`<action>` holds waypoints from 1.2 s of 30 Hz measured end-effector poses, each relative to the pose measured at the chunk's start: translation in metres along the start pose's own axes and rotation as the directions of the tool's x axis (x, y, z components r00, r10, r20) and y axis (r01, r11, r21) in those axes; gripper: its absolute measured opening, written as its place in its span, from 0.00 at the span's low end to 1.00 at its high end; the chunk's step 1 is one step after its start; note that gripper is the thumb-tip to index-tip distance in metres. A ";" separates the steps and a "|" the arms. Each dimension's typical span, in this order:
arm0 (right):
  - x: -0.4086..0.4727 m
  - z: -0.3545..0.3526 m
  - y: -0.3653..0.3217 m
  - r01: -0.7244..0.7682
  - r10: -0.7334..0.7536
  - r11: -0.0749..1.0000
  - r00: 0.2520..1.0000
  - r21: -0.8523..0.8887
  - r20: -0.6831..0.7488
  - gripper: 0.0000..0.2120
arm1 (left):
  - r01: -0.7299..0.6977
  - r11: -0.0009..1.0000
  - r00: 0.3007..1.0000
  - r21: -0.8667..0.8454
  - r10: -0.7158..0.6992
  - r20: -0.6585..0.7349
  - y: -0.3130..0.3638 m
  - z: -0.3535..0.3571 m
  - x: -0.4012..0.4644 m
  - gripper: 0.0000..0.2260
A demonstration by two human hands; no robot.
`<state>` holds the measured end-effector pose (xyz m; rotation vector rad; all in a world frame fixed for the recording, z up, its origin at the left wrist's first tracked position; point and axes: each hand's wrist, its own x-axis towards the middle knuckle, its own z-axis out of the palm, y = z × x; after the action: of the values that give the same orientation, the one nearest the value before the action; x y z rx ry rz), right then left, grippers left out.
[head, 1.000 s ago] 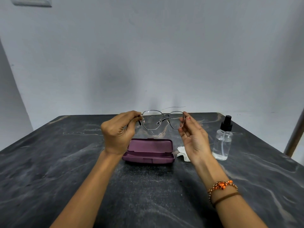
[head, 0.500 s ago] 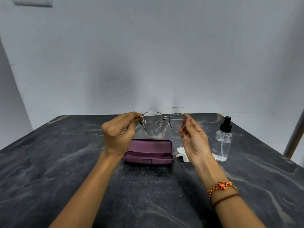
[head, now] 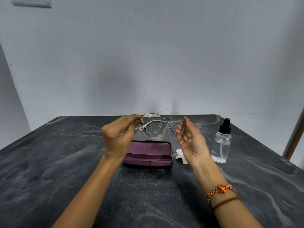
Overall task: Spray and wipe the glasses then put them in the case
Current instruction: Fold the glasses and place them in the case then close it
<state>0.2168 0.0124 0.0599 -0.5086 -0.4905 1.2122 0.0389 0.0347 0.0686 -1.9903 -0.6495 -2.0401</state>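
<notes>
Thin metal-framed glasses (head: 162,123) hang in the air above the far half of the table, lenses facing me. My left hand (head: 119,135) pinches their left hinge. My right hand (head: 191,140) holds the right rim with its fingertips, palm turned towards me. One temple is folded behind the lenses, the other sticks out to the right. Below the glasses an open purple case (head: 148,153) lies on the dark marble table (head: 49,162). A white cloth (head: 180,156) peeks out beside the case, partly behind my right hand. A clear spray bottle (head: 221,145) with a black nozzle stands at the right.
A pale wall rises right behind the table's far edge. A metal post (head: 294,139) leans at the right edge of the view. A wall socket plate (head: 31,1) sits at the top left.
The glasses have tilted slightly, and one temple has folded in behind the lenses. Both hands stayed in nearly the same place.
</notes>
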 end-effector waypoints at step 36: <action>0.003 -0.004 0.007 -0.029 0.023 0.998 0.993 -0.048 -0.118 0.05 | 0.729 0.353 0.583 -0.587 -0.770 0.261 0.007 0.017 0.000 0.09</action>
<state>0.2149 0.0172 0.0527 -0.6268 -0.4159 1.1900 0.0571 0.0360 0.0695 -2.1538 -1.1446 -3.2653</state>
